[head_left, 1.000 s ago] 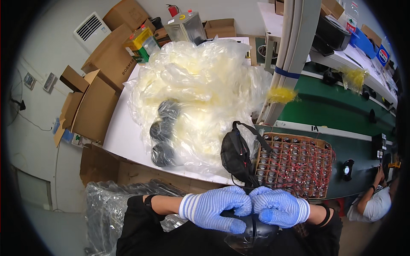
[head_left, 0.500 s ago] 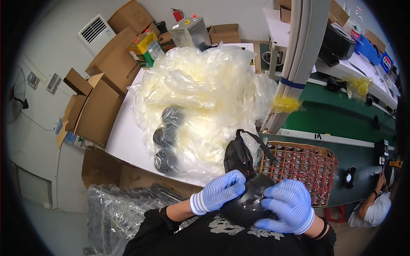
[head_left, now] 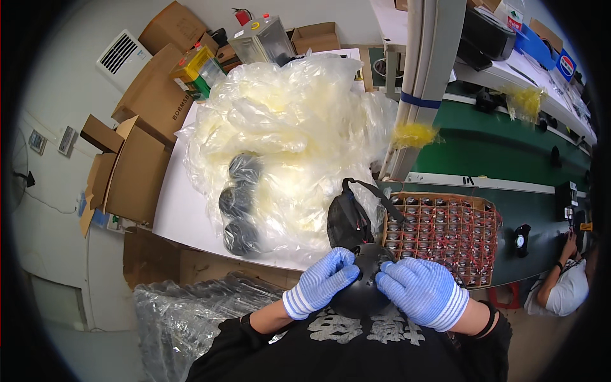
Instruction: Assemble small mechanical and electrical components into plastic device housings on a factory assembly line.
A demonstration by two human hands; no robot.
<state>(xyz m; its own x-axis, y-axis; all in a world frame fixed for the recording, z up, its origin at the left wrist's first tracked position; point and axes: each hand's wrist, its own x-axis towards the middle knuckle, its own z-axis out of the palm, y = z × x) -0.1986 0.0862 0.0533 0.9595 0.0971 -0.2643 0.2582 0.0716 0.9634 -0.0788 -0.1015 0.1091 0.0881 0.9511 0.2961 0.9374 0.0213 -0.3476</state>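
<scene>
Close to my chest is a glossy black round shell (head_left: 360,298) with small openings or fittings on its upper side. My left hand (head_left: 321,284), in a blue-and-white striped glove, has its fingers closed at the shell's upper left edge. Gloved the same way, my right hand (head_left: 422,293) grips it at the right, fingertips near the openings. What lies under the fingertips is hidden. Just beyond the shell, a black mesh pouch (head_left: 349,219) with a strap rests at the table edge. To its right stands a cardboard tray (head_left: 439,235) of small round metallic parts with red wires.
A large heap of clear plastic bags (head_left: 286,127) covers the white table, with several black round pieces (head_left: 238,202) wrapped at its left. A metal post (head_left: 414,95) rises beside the green bench (head_left: 496,140). Cardboard boxes (head_left: 137,178) stand left. A co-worker's arm (head_left: 554,280) shows far right.
The shell has turned in my hands, so its openings now face up between my fingers. My right hand has drawn in toward the left. The whole view has shifted slightly.
</scene>
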